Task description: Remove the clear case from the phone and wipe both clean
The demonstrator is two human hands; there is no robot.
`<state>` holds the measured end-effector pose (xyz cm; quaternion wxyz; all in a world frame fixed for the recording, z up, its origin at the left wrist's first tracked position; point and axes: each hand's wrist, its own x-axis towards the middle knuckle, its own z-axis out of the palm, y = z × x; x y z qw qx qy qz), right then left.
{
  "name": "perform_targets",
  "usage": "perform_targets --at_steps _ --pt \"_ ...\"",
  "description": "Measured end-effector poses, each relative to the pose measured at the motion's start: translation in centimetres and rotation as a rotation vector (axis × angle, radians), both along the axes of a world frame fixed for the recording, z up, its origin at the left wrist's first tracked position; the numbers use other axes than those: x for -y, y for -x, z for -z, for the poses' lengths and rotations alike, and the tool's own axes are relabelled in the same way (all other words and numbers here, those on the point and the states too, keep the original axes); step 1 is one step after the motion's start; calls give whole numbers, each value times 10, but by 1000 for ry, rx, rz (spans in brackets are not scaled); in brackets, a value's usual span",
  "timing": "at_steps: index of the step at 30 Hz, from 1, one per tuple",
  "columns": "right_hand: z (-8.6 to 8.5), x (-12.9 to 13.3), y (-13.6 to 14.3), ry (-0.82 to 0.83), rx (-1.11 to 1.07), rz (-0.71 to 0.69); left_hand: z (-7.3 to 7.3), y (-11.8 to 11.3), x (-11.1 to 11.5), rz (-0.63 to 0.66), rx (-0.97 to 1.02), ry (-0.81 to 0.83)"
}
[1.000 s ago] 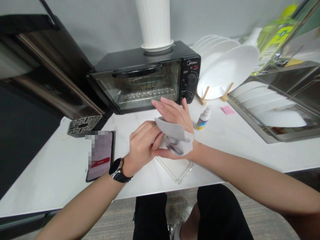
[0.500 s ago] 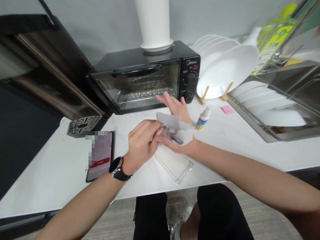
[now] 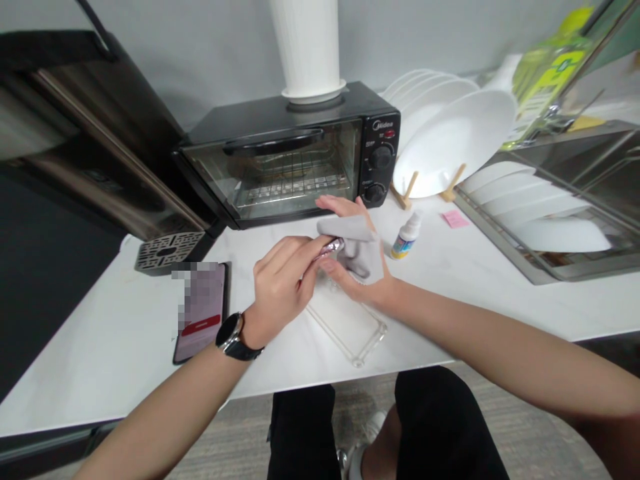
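Note:
My left hand [image 3: 284,270], with a black watch on its wrist, is closed in a pinch on a small shiny pinkish object [image 3: 330,249] whose kind I cannot make out. A grey cloth [image 3: 365,257] lies over the palm of my right hand [image 3: 350,208], held there with the thumb in front and the fingers stretched out behind. The shiny object touches the cloth or is right beside it. Beneath both hands a clear phone case [image 3: 353,337] lies on the white counter, its upper end hidden. Right of the cloth stands a small spray bottle [image 3: 406,237].
A phone [image 3: 203,320] lies at left, near the black machine's drip tray [image 3: 169,251]. Behind the hands is a toaster oven [image 3: 290,167] with a white pot [image 3: 307,47] on top. White plates [image 3: 453,147], a pink note [image 3: 455,219] and a sink [image 3: 530,267] are at right.
The grey cloth has shifted and folded over at its top edge. My right hand's fingers have dropped slightly, and more of the shiny object shows between the hands.

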<state>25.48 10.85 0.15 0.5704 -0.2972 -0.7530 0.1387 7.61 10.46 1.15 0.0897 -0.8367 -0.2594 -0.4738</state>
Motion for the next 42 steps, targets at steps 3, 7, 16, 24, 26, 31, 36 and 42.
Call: perform_targets --at_steps 3,7,16,24,26,31,36,42 --pt "-2 2 1 -92 110 -53 2 0 -2 18 -28 -7" --pt "0 -1 1 40 45 -36 4 1 -5 -10 -26 3" --pt "0 -1 0 46 167 -91 3 1 -8 -11 -63 -27" --pt "4 -3 2 22 33 -51 4 2 -9 -37 -51 12" --pt "3 -2 1 -61 181 -89 7 3 -12 5 -54 -30" --pt "5 -8 2 -21 98 26 9 3 -13 -38 -24 -18" --pt "7 -8 4 -55 56 -27 4 2 -8 -25 -20 -2" --pt "12 -13 4 -57 36 100 2 2 -6 -58 -22 -9"
